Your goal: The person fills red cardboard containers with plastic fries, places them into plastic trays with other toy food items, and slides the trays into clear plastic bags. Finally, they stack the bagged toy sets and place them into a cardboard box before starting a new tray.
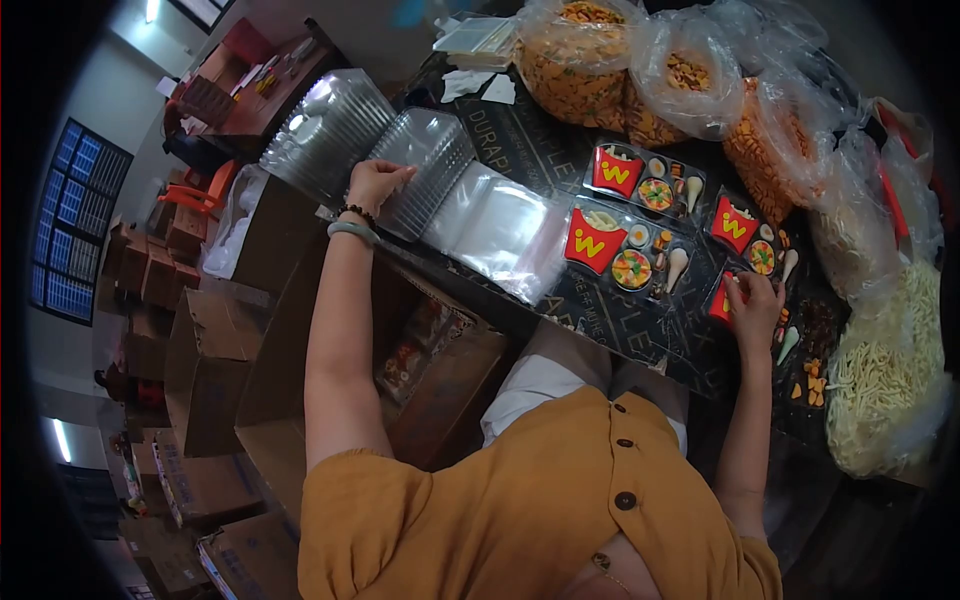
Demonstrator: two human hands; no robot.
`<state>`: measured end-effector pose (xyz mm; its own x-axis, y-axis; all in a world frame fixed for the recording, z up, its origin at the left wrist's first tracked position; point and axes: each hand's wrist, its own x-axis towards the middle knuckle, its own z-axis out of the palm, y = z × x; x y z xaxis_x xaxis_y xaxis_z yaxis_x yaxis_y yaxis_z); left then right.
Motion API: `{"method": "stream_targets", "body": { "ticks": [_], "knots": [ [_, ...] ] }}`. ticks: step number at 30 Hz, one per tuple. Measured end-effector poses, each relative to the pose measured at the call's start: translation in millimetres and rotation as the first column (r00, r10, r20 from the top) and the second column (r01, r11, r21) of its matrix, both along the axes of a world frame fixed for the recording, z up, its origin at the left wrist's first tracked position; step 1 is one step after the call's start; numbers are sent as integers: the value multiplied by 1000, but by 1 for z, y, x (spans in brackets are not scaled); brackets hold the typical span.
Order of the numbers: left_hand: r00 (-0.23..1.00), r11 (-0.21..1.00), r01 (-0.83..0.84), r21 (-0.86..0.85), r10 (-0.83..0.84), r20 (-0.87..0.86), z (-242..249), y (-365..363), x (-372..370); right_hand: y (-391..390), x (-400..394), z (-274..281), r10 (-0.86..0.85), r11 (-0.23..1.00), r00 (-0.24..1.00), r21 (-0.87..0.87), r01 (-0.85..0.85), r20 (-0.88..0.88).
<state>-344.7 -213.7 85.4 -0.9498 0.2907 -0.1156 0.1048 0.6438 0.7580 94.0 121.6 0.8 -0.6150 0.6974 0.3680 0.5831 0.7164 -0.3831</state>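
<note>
My left hand (380, 187) is over the stacks of clear plastic trays (425, 165), its fingertips pinched together at the near stack's edge. Whether a tray edge is between them I cannot make out. My right hand (757, 308) reaches down at the lower right set, fingers closed beside its red fries carton (719, 303) and covering part of it. Above it lies another set with a red fries carton (735, 225) and miniature foods. Two more sets, with a fries carton (597, 240) and a fries carton (616, 170), lie to the left in clear trays.
Clear plastic bags (495, 225) lie flat beside the trays. Large bags of small orange pieces (570, 85) line the far side, and a bag of pale fry-shaped pieces (880, 375) stands at right. Loose orange pieces (815, 385) lie near it. Cardboard boxes (215, 330) crowd the left.
</note>
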Motion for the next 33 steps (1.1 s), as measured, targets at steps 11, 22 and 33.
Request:
{"method": "stream_targets", "body": {
  "ticks": [11, 22, 33],
  "knots": [
    [998, 999, 20, 29, -19, -61, -8, -3, -7, 0, 1, 0, -6, 1000, 1000, 8, 6, 14],
    [635, 744, 78, -664, -551, -542, 5, -1, 24, -1, 3, 1, 51, 999, 998, 2, -51, -34],
    [558, 628, 778, 16, -680, -475, 53, 91, 173, -40, -24, 85, 160, 984, 769, 37, -175, -619]
  ]
}}
